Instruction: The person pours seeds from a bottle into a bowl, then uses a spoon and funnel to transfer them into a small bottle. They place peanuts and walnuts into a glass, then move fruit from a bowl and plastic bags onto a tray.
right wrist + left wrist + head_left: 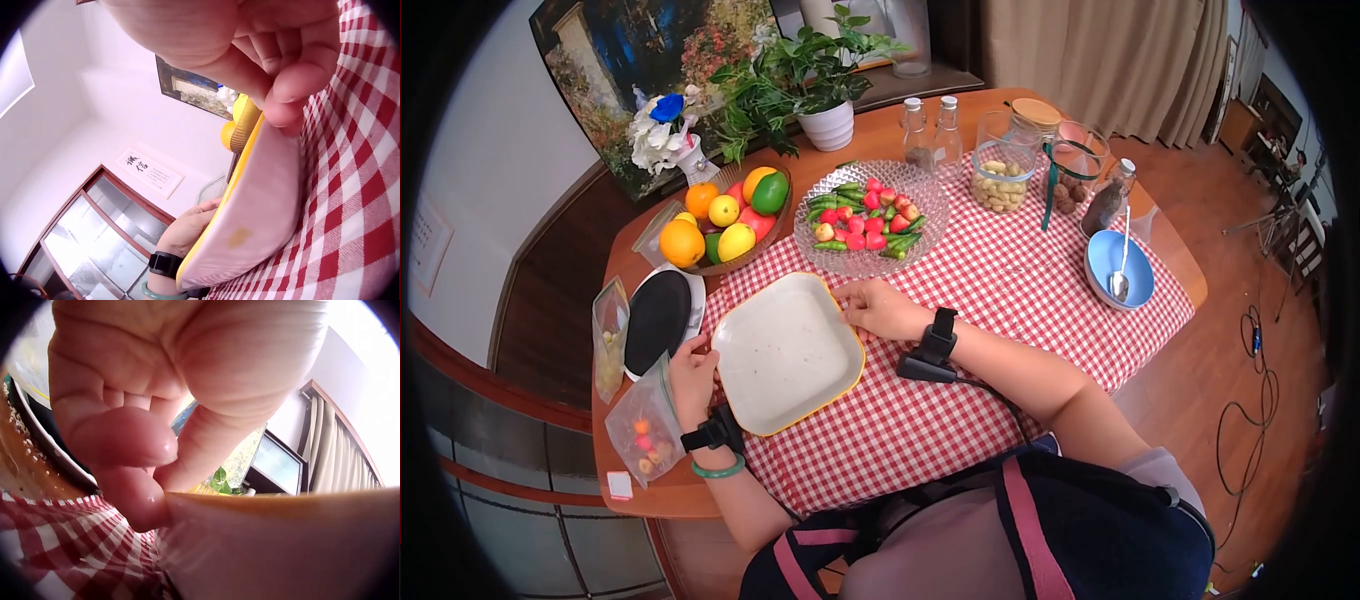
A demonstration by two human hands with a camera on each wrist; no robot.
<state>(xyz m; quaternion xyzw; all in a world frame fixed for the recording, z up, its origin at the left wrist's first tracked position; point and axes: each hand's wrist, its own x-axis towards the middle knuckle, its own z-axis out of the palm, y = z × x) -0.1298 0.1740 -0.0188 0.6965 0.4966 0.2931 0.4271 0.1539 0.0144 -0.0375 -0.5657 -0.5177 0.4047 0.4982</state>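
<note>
A square white dish with a yellow rim (790, 352) lies on the red checked cloth, with nothing in it but small specks. My left hand (692, 378) pinches its left edge; in the left wrist view the thumb and fingertips (140, 497) meet at the rim. On the opposite side my right hand (885, 308) holds the upper right edge, and the right wrist view shows its fingertips (287, 115) on the dish's outer wall (250, 212). Behind the dish stands a glass bowl (805, 240) of red fruit and green peppers.
A fruit basket (770, 238) and a black round plate or scale (658, 322) are at the left, near two plastic bags, one of them holding small fruit (645, 430). Toward the right are a blue bowl with a spoon (1138, 275), glass jars (1000, 185) and bottles. A potted plant (830, 128) stands behind.
</note>
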